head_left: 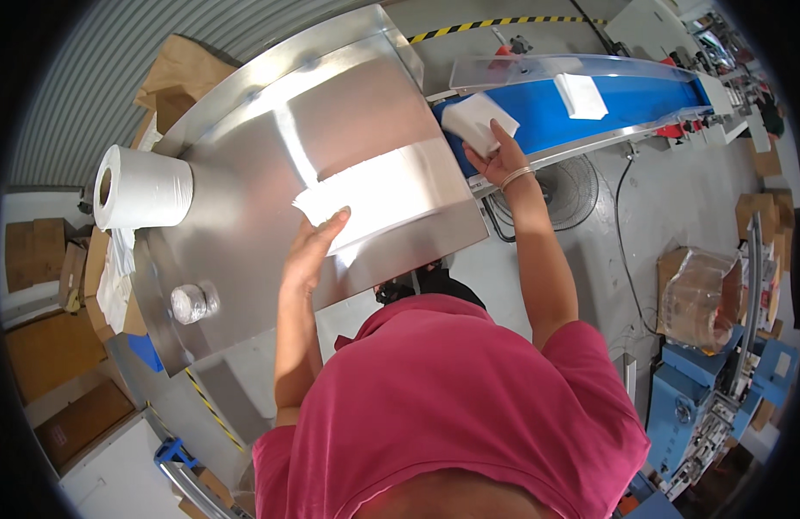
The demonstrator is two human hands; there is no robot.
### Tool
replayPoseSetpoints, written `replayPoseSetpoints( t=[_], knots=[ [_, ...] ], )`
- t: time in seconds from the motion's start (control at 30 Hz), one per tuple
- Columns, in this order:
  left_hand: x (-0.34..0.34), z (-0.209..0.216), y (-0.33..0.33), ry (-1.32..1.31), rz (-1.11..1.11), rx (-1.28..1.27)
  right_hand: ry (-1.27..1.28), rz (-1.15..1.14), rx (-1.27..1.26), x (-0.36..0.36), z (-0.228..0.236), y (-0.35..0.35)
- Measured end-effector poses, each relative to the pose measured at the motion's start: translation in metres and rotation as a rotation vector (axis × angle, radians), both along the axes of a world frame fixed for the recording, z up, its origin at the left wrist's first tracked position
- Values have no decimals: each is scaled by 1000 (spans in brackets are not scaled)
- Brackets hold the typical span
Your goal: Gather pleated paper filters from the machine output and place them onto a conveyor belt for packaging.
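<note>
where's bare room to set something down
Bare: metal table between white roll and white stack, and beyond the stack; blue belt between the held pack and the other pack. Crowded: the stack's near edge, by the left hand; the belt's left end, by the right hand.

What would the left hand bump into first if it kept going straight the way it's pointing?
The long white stack on the metal table. The left hand already seems to touch the stack's left end, so it would likely push into that right away, though depth is hard to judge.
</note>
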State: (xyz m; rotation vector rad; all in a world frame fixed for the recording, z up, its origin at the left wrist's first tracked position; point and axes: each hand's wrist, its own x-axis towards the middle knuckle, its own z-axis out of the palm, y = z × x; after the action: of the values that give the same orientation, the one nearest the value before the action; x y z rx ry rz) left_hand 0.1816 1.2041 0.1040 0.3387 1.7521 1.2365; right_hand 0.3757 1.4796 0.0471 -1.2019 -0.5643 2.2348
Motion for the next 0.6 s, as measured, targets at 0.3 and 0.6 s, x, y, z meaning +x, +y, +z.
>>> replayPoseSetpoints(
  t=[0.3, 0.6],
  knots=[
    [6, 0, 8, -28, -52, 7, -236, 450, 296, -29, 30, -59],
    [6, -1, 4, -49, -29, 32, -827, 868, 1061, 2, 12, -23]
  ],
)
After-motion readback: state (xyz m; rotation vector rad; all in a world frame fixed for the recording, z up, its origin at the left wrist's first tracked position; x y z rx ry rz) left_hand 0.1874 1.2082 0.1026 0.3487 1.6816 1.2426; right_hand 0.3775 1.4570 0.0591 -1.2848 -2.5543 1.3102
